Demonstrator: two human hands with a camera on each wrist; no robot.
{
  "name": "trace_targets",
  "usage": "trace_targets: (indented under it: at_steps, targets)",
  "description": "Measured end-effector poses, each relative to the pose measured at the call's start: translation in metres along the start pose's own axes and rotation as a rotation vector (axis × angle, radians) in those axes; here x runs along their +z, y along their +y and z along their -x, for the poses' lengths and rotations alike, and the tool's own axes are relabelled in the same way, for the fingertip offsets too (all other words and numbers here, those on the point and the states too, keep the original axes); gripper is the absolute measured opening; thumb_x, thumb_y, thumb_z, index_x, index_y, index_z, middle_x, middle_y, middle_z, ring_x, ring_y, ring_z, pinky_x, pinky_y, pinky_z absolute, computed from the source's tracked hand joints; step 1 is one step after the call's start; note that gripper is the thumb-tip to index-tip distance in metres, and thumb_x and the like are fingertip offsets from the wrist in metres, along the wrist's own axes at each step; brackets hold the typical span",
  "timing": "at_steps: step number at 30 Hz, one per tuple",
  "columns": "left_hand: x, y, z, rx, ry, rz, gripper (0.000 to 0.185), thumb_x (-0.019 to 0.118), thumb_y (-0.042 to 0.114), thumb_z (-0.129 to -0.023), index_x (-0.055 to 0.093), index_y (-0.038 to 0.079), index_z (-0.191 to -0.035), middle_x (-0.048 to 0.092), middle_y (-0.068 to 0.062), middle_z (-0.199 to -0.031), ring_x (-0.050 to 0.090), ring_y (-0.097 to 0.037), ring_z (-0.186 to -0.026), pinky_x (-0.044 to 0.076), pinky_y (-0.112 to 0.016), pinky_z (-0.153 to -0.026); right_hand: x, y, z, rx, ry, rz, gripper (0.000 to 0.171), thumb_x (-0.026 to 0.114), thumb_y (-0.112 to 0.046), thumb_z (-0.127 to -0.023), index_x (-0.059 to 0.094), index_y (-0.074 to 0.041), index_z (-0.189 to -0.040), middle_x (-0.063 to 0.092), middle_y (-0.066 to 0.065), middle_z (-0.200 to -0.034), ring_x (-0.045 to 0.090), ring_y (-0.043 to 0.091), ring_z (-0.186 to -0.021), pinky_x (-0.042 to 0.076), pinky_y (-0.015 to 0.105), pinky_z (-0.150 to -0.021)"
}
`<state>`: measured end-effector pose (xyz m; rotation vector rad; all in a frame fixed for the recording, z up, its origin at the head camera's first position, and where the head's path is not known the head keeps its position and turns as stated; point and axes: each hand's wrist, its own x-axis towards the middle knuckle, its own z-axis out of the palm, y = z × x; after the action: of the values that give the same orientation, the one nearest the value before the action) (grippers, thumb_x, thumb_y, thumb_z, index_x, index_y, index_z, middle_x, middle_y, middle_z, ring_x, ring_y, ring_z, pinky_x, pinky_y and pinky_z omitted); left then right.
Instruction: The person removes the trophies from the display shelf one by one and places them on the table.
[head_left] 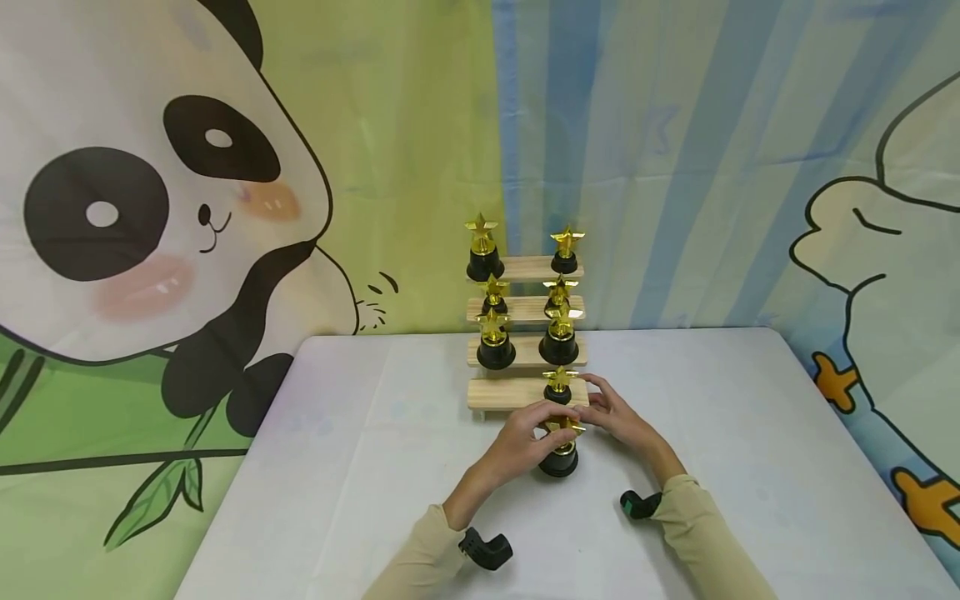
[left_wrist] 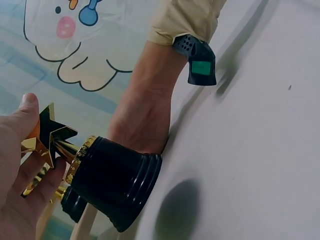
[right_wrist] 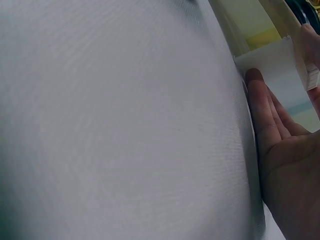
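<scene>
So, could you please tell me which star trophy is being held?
The frontmost trophy, gripped by its star in the left hand; every other trophy stands on the stepped shelf behind.

Tiered rack (head_left: 528, 268) on table (head_left: 345, 467). Upper three tiers (head_left: 527, 309): trophies (head_left: 496, 353) left and right; lowest tier (head_left: 502, 394): single trophy (head_left: 557, 389), right. Held trophy (head_left: 559, 462) in left hand (head_left: 522, 442), before rack; right hand (head_left: 621, 417) at rack's right.

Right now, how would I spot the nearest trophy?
On the white table stands a stepped rack of star trophies. Look in front of its lowest step. The nearest trophy is the only one off it, its star gripped in the left hand.
</scene>
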<state>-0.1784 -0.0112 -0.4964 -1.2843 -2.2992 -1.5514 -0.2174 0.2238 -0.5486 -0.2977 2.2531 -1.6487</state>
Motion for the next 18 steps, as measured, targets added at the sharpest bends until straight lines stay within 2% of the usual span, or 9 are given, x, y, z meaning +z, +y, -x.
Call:
trace_targets:
  at_steps: [6,9,13,18]
  targets:
    - [0.011,0.000,-0.001,0.024,0.012,-0.020,0.025,0.067,0.018,-0.091,0.063,0.011,-0.115,0.069,-0.003,-0.108,0.065,-0.009,-0.094,0.055,-0.015,-0.080,0.001,-0.002,0.003,-0.013,-0.005,-0.002,0.065,0.053,-0.029,-0.100,0.015,-0.017,-0.152,0.046,0.032,-0.139,0.054,0.039,-0.124,0.044,0.054,-0.106]
    - [0.017,-0.003,0.001,0.027,0.014,-0.019,0.023,0.067,0.017,-0.091,0.064,0.010,-0.114,0.069,-0.004,-0.109,0.066,-0.011,-0.095,0.056,-0.016,-0.081,0.002,0.000,0.003,0.003,-0.002,0.003,0.065,0.054,-0.031,-0.100,0.016,-0.018,-0.152,0.047,0.030,-0.139,0.054,0.037,-0.124,0.045,0.054,-0.105]
    - [0.022,-0.005,0.005,0.003,0.008,-0.010,0.022,0.066,0.018,-0.092,0.064,0.011,-0.112,0.069,-0.004,-0.113,0.065,-0.013,-0.100,0.055,-0.017,-0.082,0.002,0.003,0.002,0.018,0.002,0.015,0.066,0.054,-0.031,-0.099,0.017,-0.019,-0.152,0.049,0.029,-0.139,0.056,0.035,-0.123,0.046,0.051,-0.102]
    - [0.022,-0.003,0.003,-0.029,0.006,0.009,0.022,0.066,0.020,-0.092,0.064,0.012,-0.112,0.069,-0.004,-0.114,0.064,-0.012,-0.102,0.055,-0.017,-0.084,0.002,0.004,0.000,-0.006,0.009,0.016,0.064,0.054,-0.032,-0.100,0.018,-0.021,-0.151,0.050,0.029,-0.138,0.056,0.036,-0.122,0.044,0.053,-0.103]
